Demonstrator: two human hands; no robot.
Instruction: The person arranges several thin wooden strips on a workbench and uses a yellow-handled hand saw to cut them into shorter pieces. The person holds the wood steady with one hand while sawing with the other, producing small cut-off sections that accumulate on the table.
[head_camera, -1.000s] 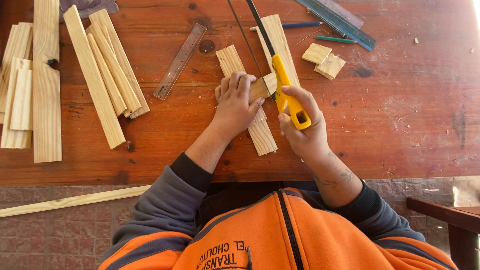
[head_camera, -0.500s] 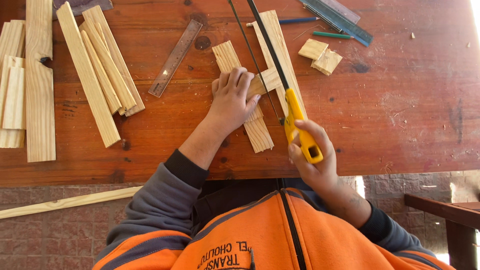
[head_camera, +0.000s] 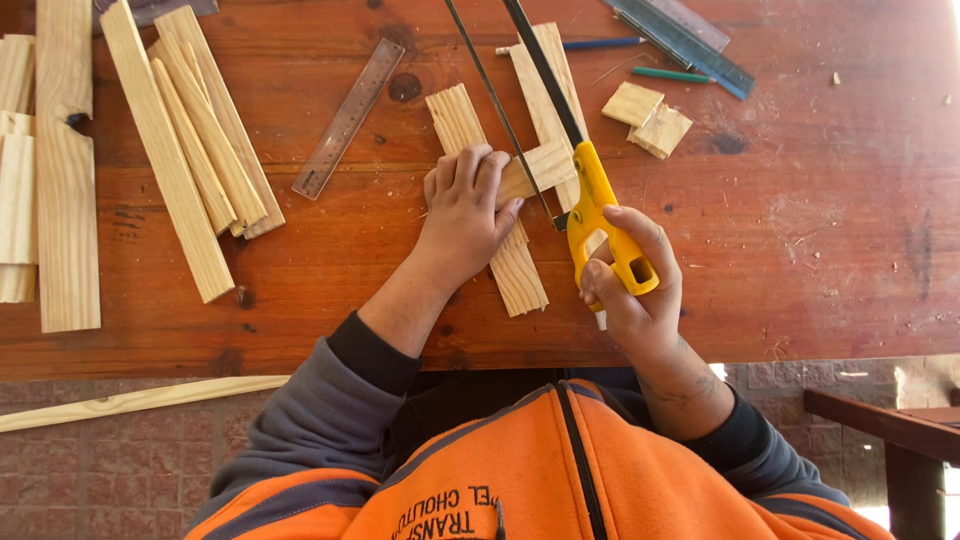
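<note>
Pulling back mid-stroke now, right hand (head_camera: 632, 285) wrapped tight on the yellow saw handle (head_camera: 605, 225) lower than a second ago, left hand (head_camera: 466, 205) pressing flat the small wood piece (head_camera: 535, 168) at centre frame on the bench (head_camera: 820, 230)

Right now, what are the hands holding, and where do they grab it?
The right hand grips a saw by its yellow handle. The left hand presses flat on a small wood piece.
</note>
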